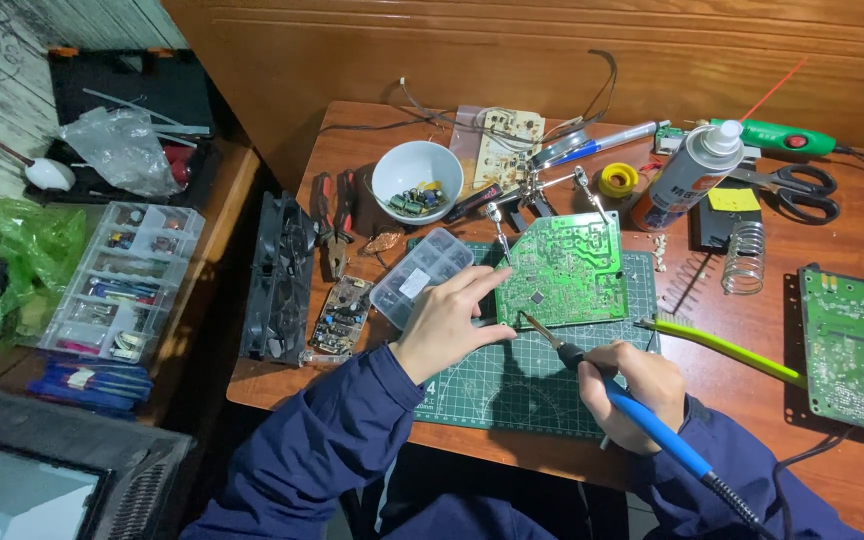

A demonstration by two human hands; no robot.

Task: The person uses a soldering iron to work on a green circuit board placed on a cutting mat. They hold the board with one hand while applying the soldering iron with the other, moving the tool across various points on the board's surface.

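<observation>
The right hand (pixel 632 392) is clenched around the blue handle of a soldering iron (pixel 642 415), gripped like a pen. The iron's long axis runs on a diagonal: its cord end sits near and to the right, by the sleeve, and the thin metal tip points far and to the left, ending at the near left edge of the green circuit board (pixel 564 270). Whether the tip actually touches the board I cannot tell.

The left hand (pixel 447 325) holds nothing. It lies flat with fingers stretched toward the right, the fingertips resting at the board's left edge.

The board sits tilted on a dark green cutting mat (pixel 512 385), held at its far edge by the clips of a helping-hand stand (pixel 537 195). Just left of the left hand lies a small clear compartment box (pixel 420 276). Farther off stands a white bowl (pixel 417 180) with small parts in it. To the right, a yellow-green tool (pixel 722 350) lies across the wooden table (pixel 752 420), near a spray can (pixel 687 175), scissors (pixel 797 190) and a second green board (pixel 857 350).
</observation>
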